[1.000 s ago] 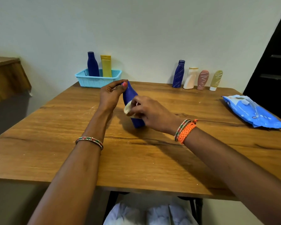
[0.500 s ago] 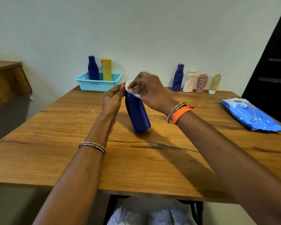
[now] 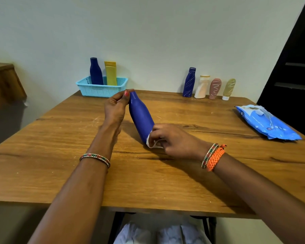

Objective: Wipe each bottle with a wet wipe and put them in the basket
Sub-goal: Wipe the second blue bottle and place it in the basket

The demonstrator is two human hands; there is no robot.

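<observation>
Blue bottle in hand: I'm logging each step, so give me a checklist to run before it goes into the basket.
1. Left hand has a grip on the top of the blue bottle: ok.
2. Right hand holds the wet wipe against the bottle's base: ok.
3. Whole bottle wiped: cannot tell.
4. Basket has free room beside its dark blue bottle and yellow tube: ok.
5. Path across the table to the basket is unobstructed: ok.
6. Wipe released before placing: not ok.
</observation>
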